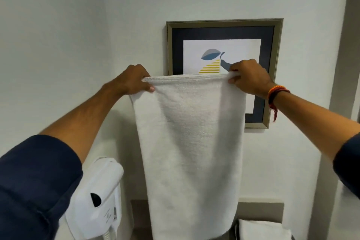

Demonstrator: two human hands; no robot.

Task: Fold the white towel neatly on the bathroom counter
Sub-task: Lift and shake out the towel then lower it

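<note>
A long white towel (pixel 191 146) hangs straight down in front of the wall, held up by its top edge. My left hand (pixel 134 80) pinches the top left corner, and my right hand (pixel 251 78) pinches the top right corner. The top hem is stretched level between the two hands. The towel's lower end runs out of view at the bottom, so the counter beneath it is mostly hidden.
A framed picture (pixel 272 60) hangs on the wall behind the towel. A white wall-mounted hair dryer (pixel 99 197) sits at the lower left. Another white folded cloth (pixel 263 229) lies at the lower right, below a grey backsplash (pixel 261 210).
</note>
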